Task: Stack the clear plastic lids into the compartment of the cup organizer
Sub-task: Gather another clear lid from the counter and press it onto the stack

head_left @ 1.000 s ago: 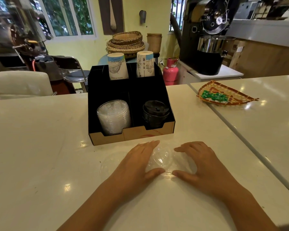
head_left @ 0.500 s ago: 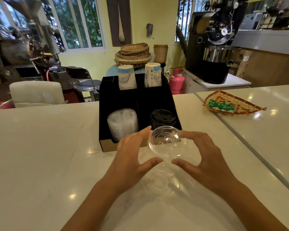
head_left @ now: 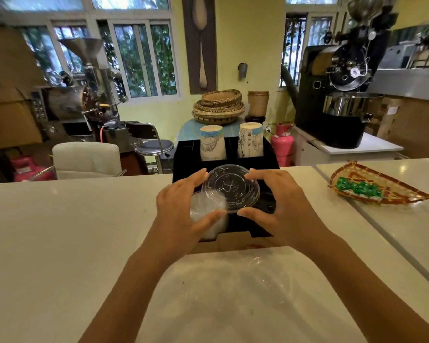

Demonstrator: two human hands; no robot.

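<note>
A clear plastic lid is held tilted toward me above the black cup organizer. My left hand grips its left edge and my right hand grips its right edge. Below the lid, a stack of clear lids lies in the organizer's front left compartment, partly hidden by my left hand. The front right compartment is mostly hidden behind my right hand. More clear lids lie faintly visible on the white counter in front of the organizer.
Two stacks of paper cups stand in the organizer's back compartments. A woven tray with green packets lies on the counter at the right. A seam in the counter runs along the right. Chairs and coffee machines stand behind.
Both hands picked a clear lid up from the counter and carried it up and forward over the organizer. The lid has tilted to face me.
</note>
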